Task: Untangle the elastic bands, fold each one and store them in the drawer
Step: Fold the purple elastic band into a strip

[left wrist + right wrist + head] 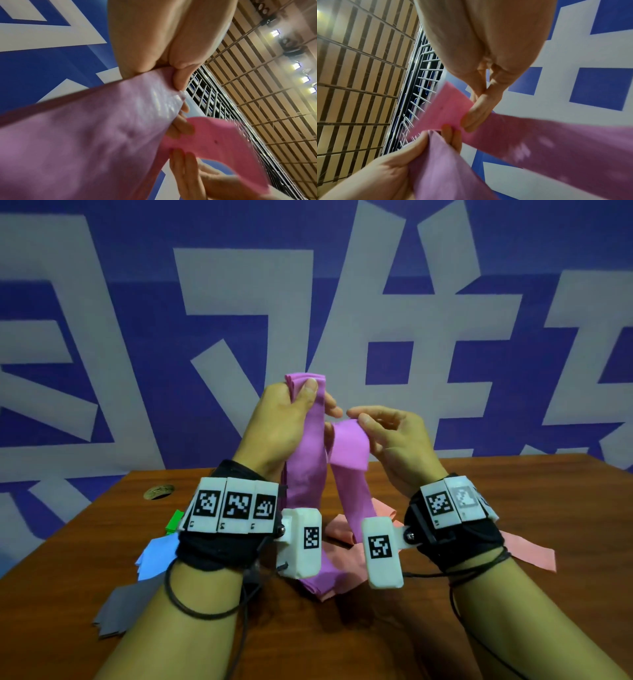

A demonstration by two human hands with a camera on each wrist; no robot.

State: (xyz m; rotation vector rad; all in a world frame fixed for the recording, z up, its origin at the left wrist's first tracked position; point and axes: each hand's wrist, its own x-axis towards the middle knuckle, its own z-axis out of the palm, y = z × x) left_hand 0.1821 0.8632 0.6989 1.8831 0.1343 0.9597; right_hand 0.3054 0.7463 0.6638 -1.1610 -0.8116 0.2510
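Note:
I hold a wide purple elastic band (308,470) up above the wooden table (513,508). My left hand (291,409) grips its folded top end, thumb pressed on the front. My right hand (383,433) pinches the other strand, which bends over its fingers and hangs down. The band (85,142) fills the left wrist view, gripped at its upper edge. In the right wrist view my thumb pins the band (539,142) near a fold. A salmon-pink band (534,553) lies on the table beneath my hands. The drawer is not in view.
Folded bands lie at the table's left edge: green (174,520), light blue (154,559) and grey (123,611). A round cable hole (158,492) sits at the back left. A blue and white banner (137,337) hangs behind the table.

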